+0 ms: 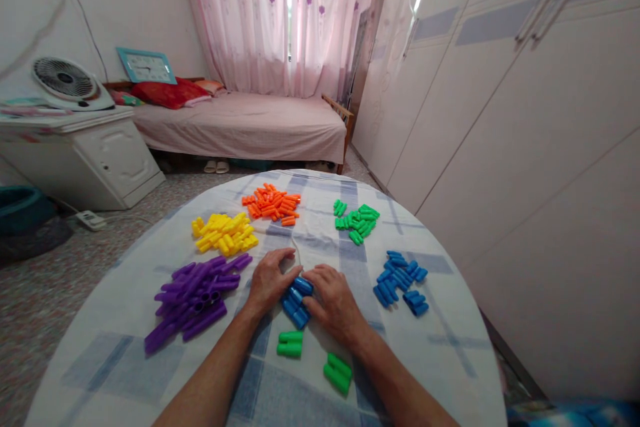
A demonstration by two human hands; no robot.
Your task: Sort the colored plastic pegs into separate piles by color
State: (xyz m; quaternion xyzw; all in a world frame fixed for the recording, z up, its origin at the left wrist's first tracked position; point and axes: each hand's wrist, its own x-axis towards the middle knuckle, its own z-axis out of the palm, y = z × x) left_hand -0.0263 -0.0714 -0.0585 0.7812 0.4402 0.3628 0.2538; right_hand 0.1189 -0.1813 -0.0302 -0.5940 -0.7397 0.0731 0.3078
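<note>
Several blue plastic pieces (297,303) lie together on the cloth-covered table (320,253) between my two hands. My left hand (273,278) touches their left upper side, its fingers curved round them. From the right, my right hand (333,293) rests its fingers and thumb against the same pieces. Below them, nearer to me, are a green piece (290,344) and another green piece (338,373), each looking like joined tubes. Exactly how the fingertips meet the blue pieces is partly hidden.
Around the table lie piles of purple (197,297), yellow (225,233), orange (271,203), green (359,221) and blue pieces (400,280). Beyond stand a bed (250,120), a cabinet with a fan (66,79), and a white wardrobe (525,147) on the right.
</note>
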